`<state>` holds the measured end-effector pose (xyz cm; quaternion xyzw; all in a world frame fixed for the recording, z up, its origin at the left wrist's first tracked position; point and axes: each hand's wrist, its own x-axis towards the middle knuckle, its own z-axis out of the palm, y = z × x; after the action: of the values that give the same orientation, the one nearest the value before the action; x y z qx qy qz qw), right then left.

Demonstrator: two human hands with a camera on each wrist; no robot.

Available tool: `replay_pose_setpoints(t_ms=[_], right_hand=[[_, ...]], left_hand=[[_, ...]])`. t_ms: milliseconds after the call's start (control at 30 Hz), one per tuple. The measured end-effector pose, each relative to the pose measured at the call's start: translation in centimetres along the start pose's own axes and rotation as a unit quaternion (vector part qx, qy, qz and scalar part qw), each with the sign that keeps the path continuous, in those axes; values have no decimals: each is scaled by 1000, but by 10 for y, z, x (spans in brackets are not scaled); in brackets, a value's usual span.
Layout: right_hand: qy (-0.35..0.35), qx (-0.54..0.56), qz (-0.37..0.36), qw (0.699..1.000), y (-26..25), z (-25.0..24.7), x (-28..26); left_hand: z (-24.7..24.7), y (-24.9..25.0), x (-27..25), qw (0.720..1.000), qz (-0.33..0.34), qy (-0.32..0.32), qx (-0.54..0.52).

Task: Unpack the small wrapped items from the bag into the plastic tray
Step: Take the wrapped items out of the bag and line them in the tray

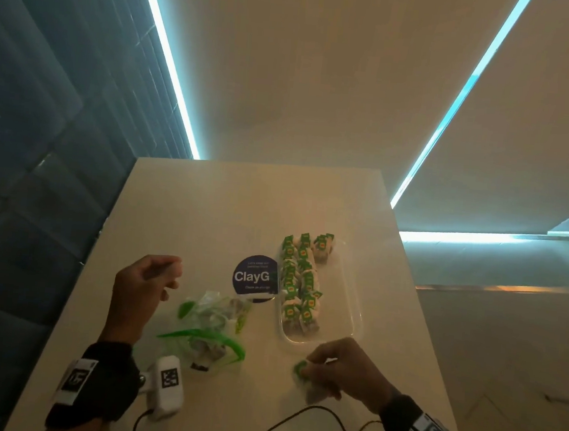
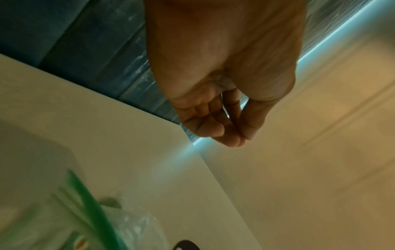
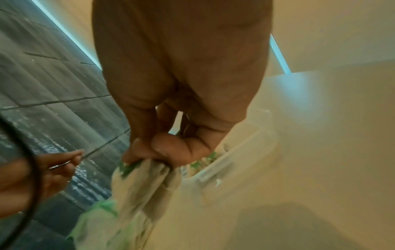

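- Your right hand [image 1: 342, 366] pinches a small wrapped item [image 1: 302, 371], green tag and pale pouch, at about 5 o'clock on the white table [image 1: 208, 202], just short of the near end of the clear plastic tray [image 1: 350, 310].
- The item sits at the fingertips on the hand's 9 o'clock side, its pouch hanging toward you below the knuckles.
- Your left hand [image 1: 142, 289] hovers at about 9 o'clock, fingers loosely curled and holding nothing, just beyond the crumpled green-handled bag [image 1: 208, 325], which lies on the table between your two hands.
- Rows of green-tagged items [image 1: 299, 282] fill the tray's left side; its right side shows bare plastic.
- A round dark "ClayG" sticker [image 1: 253, 276] lies at the tray's 9 o'clock edge.
- The right wrist view shows what the head view cannot: thumb and fingers [image 3: 171, 148] clamped on the gathered top of the pouch [image 3: 147, 182], with the tray's rim [image 3: 233, 159] close behind.
- The left wrist view shows your palm [image 2: 213, 67] empty, fingertips drawn near the thumb, and the bag's green edge [image 2: 91, 206] blurred at 7 o'clock.
- Black cables [image 1: 292, 425] run along the table's near edge.
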<state>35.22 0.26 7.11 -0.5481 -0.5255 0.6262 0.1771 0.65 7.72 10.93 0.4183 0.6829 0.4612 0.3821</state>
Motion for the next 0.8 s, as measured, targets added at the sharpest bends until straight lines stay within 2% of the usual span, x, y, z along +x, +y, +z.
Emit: replay_pose_setpoints(t_ms=[33, 100, 200, 267, 333, 467, 800], right_hand=[[26, -8, -6, 1000, 3, -5, 1], [106, -14, -12, 994, 2, -18, 9], [226, -5, -23, 974, -7, -43, 35], [272, 7, -24, 962, -14, -59, 57], [316, 18, -15, 948, -20, -74, 81], [363, 7, 11, 932, -34, -94, 127], [312, -33, 98, 945, -26, -101, 192]], left_hand=[[-5, -2, -3, 1000, -13, -22, 13], [-11, -6, -12, 989, -56, -117, 66], [-9, -22, -30, 931, -133, -286, 182], [-1, -35, -39, 900, -160, -337, 225], [8, -45, -45, 895, -147, -336, 253], [21, -53, -55, 911, -128, -307, 245], [21, -70, -51, 923, -156, -268, 229]])
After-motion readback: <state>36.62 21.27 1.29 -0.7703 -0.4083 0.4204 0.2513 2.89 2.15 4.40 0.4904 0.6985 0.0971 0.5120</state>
